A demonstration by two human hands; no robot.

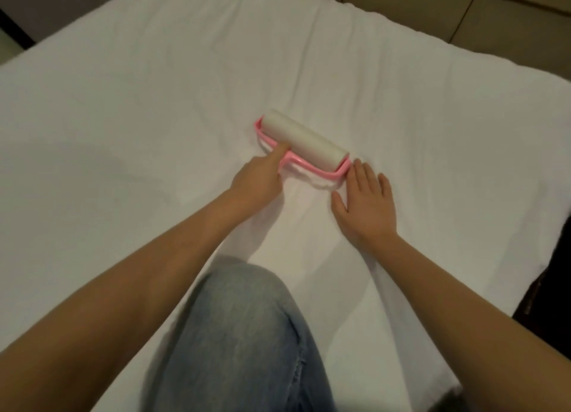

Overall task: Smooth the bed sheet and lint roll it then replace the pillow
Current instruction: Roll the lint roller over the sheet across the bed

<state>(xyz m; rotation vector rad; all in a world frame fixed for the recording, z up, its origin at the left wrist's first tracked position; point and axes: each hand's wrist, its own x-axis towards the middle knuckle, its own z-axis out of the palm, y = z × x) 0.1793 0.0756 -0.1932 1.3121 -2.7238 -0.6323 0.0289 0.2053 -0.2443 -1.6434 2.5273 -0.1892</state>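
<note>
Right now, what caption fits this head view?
Left hand grips the roller on the sheet; right hand lies flat beside it.

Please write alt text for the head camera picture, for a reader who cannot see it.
The left hand grips the pink handle of a lint roller on a white bed sheet, while the right hand lies flat on the sheet beside it. A knee in blue jeans rests on the bed.

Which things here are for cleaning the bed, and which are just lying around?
For the job: bed sheet, pink lint roller, left hand holding it, right hand flat on the sheet.
Just there: jeans knee, beige surface beyond the bed. No pillow in view.
</note>
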